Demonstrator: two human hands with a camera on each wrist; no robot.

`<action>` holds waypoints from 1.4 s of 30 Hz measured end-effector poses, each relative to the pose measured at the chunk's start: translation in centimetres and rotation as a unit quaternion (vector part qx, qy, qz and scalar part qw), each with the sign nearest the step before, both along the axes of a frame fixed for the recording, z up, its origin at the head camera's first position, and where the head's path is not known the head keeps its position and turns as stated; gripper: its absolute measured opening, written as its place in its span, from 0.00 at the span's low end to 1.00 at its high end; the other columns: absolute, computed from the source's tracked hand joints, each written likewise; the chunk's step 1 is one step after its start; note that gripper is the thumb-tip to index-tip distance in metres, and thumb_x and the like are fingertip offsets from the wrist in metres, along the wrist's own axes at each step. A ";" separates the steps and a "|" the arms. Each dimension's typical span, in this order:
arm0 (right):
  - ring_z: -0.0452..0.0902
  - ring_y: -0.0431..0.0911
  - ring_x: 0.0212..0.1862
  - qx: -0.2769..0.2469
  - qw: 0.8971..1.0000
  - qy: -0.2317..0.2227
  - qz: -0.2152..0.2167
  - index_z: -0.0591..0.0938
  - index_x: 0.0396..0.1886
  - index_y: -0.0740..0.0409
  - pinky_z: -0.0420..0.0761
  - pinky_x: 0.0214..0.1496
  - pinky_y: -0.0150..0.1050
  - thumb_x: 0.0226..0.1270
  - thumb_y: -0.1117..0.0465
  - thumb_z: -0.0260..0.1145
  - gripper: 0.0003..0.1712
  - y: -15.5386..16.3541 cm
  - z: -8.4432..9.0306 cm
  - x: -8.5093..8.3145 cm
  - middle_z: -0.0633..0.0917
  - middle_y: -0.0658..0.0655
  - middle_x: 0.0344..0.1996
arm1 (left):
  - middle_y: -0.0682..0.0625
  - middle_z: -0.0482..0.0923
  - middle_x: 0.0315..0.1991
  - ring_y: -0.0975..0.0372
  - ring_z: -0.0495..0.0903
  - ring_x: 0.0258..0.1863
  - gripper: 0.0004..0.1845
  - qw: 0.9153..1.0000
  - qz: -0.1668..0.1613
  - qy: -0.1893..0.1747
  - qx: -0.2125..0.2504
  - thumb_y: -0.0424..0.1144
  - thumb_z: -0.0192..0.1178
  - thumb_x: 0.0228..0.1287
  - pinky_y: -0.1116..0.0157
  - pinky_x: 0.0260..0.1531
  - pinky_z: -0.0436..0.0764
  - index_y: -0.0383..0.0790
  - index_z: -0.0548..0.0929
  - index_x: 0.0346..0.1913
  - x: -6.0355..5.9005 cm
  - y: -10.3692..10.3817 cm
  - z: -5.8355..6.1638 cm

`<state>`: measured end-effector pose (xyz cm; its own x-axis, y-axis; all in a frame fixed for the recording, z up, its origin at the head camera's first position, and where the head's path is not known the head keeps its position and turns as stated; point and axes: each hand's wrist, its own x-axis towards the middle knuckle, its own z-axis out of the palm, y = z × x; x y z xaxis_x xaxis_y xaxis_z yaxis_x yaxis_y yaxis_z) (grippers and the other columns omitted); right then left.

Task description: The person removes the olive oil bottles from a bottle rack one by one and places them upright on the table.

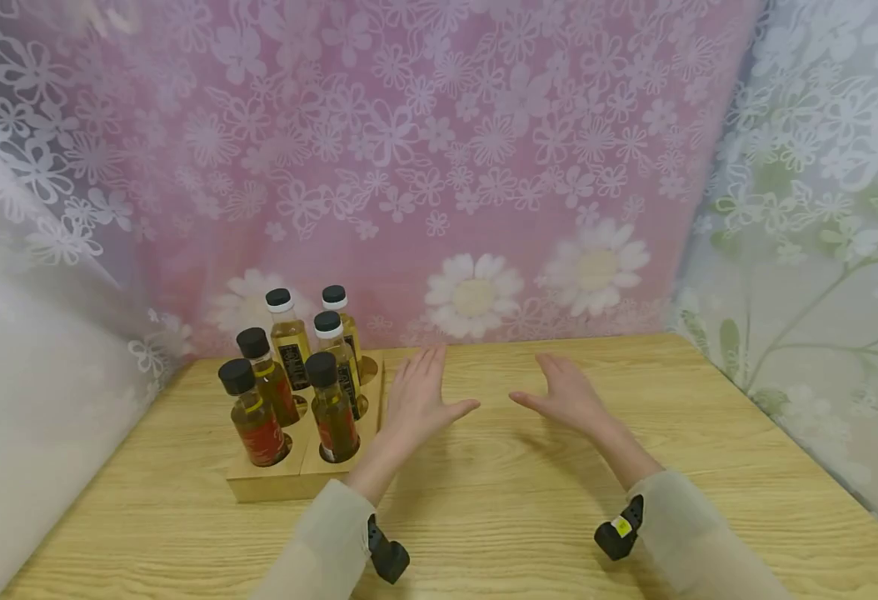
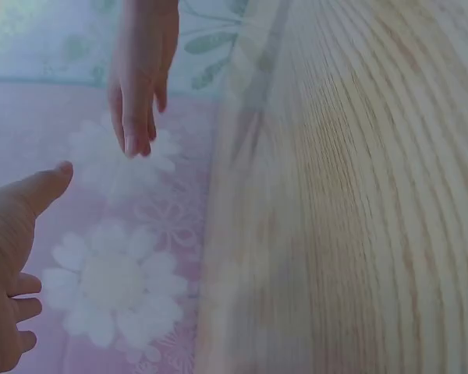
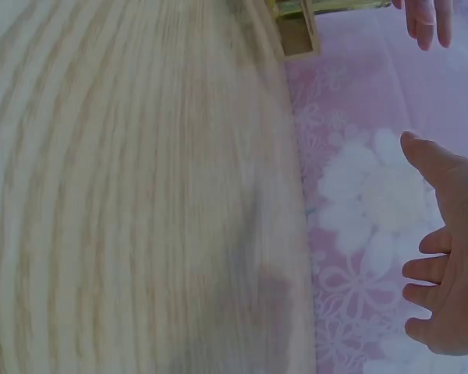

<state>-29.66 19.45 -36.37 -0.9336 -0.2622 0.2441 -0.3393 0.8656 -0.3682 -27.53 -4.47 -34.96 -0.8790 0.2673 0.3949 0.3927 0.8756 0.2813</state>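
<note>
Above the counter [image 1: 529, 500], left hand [image 1: 418, 398] and right hand [image 1: 570, 396] hover with grip released, left beside the bottle rack [image 1: 289, 479].

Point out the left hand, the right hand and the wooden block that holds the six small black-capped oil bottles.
left hand [image 1: 418, 398]: head view, on the back of the hand.
right hand [image 1: 570, 394]: head view, on the back of the hand.
wooden bottle block [image 1: 274, 483]: head view, on its bare front face.
</note>
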 end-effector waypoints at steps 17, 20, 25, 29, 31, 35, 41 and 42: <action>0.67 0.62 0.59 -0.137 0.989 0.004 0.060 0.65 0.65 0.67 0.69 0.55 0.59 0.62 0.46 0.64 0.40 -3.6 1.9 1.4 0.73 0.67 0.58 | 0.40 0.72 0.58 0.47 0.69 0.59 0.45 0.982 -0.055 0.147 0.107 0.53 0.71 0.47 0.48 0.58 0.65 0.32 0.67 0.65 5.1 -3.7 5.0; 0.67 0.61 0.59 -0.131 0.988 0.007 0.076 0.66 0.65 0.67 0.69 0.55 0.58 0.62 0.47 0.64 0.39 -4.4 2.3 1.7 0.73 0.67 0.58 | 0.39 0.72 0.58 0.47 0.69 0.59 0.44 0.976 -0.054 0.178 0.111 0.52 0.72 0.46 0.48 0.59 0.65 0.30 0.68 0.63 5.5 -4.9 5.7; 0.66 0.60 0.61 -0.122 0.987 0.005 0.102 0.66 0.66 0.64 0.68 0.57 0.57 0.63 0.47 0.63 0.38 -5.9 3.0 2.2 0.71 0.64 0.61 | 0.37 0.72 0.58 0.45 0.69 0.58 0.43 0.964 -0.056 0.228 0.128 0.48 0.74 0.43 0.47 0.58 0.64 0.27 0.70 0.61 5.9 -7.3 6.6; 0.64 0.59 0.62 -0.122 0.986 0.001 0.112 0.66 0.67 0.63 0.66 0.59 0.56 0.63 0.46 0.62 0.38 -7.1 3.6 2.6 0.70 0.63 0.62 | 0.35 0.73 0.56 0.44 0.70 0.57 0.42 0.956 -0.050 0.248 0.147 0.44 0.75 0.42 0.47 0.58 0.65 0.28 0.71 0.61 6.2 -9.4 7.2; 0.65 0.58 0.62 -0.121 0.986 0.005 0.118 0.66 0.66 0.63 0.67 0.59 0.55 0.63 0.47 0.63 0.37 -7.7 3.8 2.7 0.70 0.63 0.62 | 0.35 0.72 0.56 0.45 0.69 0.57 0.42 0.956 -0.042 0.247 0.154 0.43 0.75 0.42 0.47 0.57 0.65 0.29 0.71 0.61 6.4 -10.6 7.4; 0.65 0.58 0.62 -0.119 0.984 0.013 0.133 0.67 0.66 0.64 0.67 0.59 0.54 0.63 0.49 0.63 0.37 -8.7 3.8 2.7 0.71 0.63 0.61 | 0.35 0.72 0.57 0.44 0.69 0.56 0.43 0.960 -0.011 0.224 0.170 0.42 0.74 0.44 0.45 0.53 0.67 0.31 0.68 0.64 6.9 -12.7 7.7; 0.62 0.56 0.64 -0.136 0.979 -0.015 0.148 0.63 0.68 0.61 0.65 0.61 0.53 0.62 0.46 0.64 0.41 -10.4 3.4 2.9 0.68 0.61 0.64 | 0.36 0.67 0.61 0.43 0.66 0.59 0.44 0.965 0.038 0.172 0.193 0.39 0.73 0.47 0.42 0.53 0.66 0.36 0.63 0.68 7.9 -15.6 7.9; 0.61 0.56 0.65 -0.140 0.978 -0.023 0.150 0.62 0.69 0.60 0.64 0.62 0.53 0.61 0.45 0.63 0.42 -10.7 3.3 2.9 0.67 0.60 0.65 | 0.37 0.66 0.62 0.42 0.64 0.60 0.44 0.966 0.043 0.161 0.197 0.39 0.72 0.48 0.41 0.54 0.65 0.37 0.62 0.68 8.0 -16.1 7.9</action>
<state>-26.78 8.77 -33.08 -0.8366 -0.4546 0.3056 -0.5402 0.5928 -0.5973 -19.56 -20.57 -27.08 -0.7063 -0.0284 0.7074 0.4453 0.7589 0.4751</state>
